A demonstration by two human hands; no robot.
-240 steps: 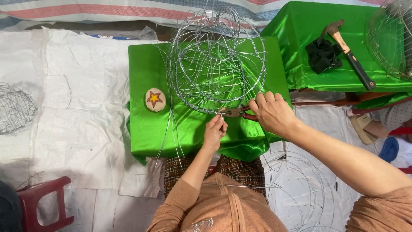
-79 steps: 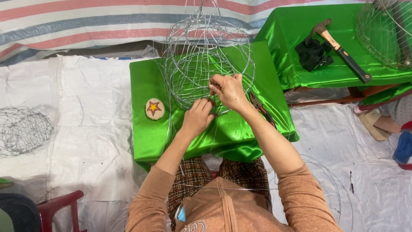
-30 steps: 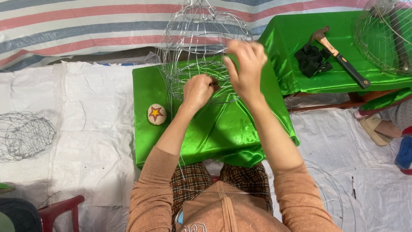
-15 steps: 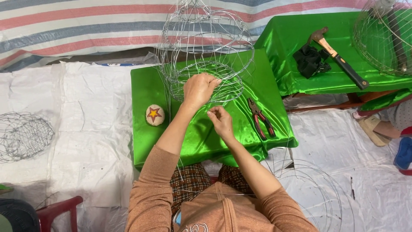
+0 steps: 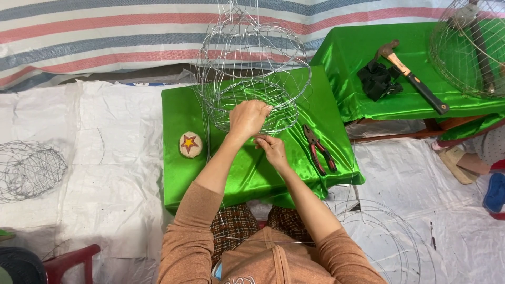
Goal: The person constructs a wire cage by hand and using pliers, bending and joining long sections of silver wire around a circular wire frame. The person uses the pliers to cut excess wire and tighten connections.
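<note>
Left hand gripping wire frame on green tabletop; right hand pinching thin wire, barely visible. Pliers beside. Frame top cut off.

A round cage made of thin shiny wire is standing up on the green table. You can see right through it. The left hand is holding its bottom ring at 6 o'clock, and the right hand is pinching wire just below.
</note>
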